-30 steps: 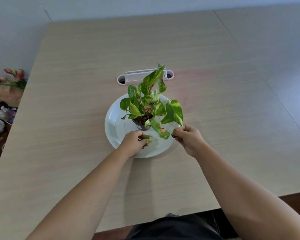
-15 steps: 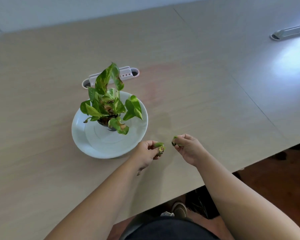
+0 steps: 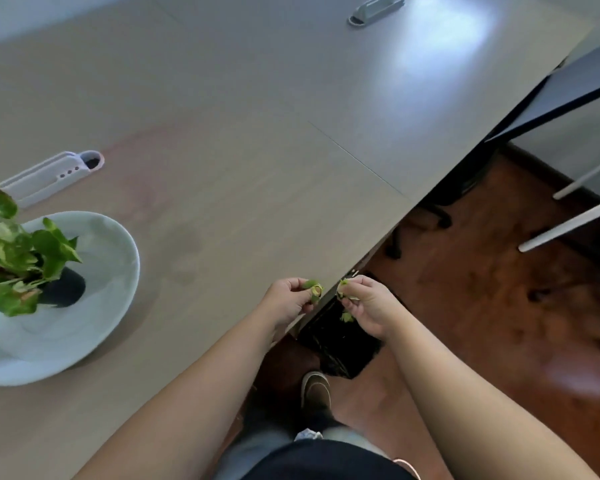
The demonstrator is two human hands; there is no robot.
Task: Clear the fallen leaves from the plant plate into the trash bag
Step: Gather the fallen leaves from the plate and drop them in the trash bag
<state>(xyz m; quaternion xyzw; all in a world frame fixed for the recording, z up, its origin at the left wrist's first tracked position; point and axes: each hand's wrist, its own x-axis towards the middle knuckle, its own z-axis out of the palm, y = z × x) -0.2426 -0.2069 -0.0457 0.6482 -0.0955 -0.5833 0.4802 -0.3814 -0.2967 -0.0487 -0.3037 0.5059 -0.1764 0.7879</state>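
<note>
Once carried off the plate [image 3: 118,271] past the desk [image 3: 257,168] edge, left hand [image 3: 286,301] and right hand [image 3: 368,306] each pinched leaves [image 3: 313,289] above the trash bag [image 3: 340,351]; release pending.

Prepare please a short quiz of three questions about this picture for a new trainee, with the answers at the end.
1. True or false: both hands hold leaf pieces.
2. Which hand is past the table edge, above the black trash bag? A) left B) right
3. What stands on the white plate?

Key:
1. True: left hand pinches a curled leaf; right hand holds leaf scraps.
2. B.
3. A potted plant in a dark pot.
</note>
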